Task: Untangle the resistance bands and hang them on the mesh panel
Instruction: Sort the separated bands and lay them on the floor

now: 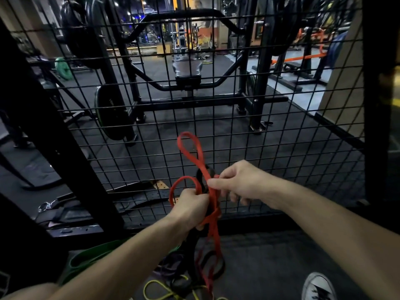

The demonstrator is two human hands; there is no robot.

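Observation:
A red resistance band [190,152] is knotted together with a black band [202,177] in front of the black mesh panel [281,137]. My left hand [190,205] grips the tangle from below, fingers curled round the red and black bands. My right hand [236,182] pinches a red strand at the knot between thumb and fingers. One red loop stands up above the hands, another bulges to the left. The bands' lower ends hang down to the floor, where a yellow band [160,289], a purple band [166,268] and a green band [91,255] lie.
The mesh panel stands just ahead, framed by thick black posts [376,105] at left and right. Behind it are a weight machine [188,72] and plates. Belts and straps [65,213] lie at the lower left. A grey sneaker [318,286] is at the lower right.

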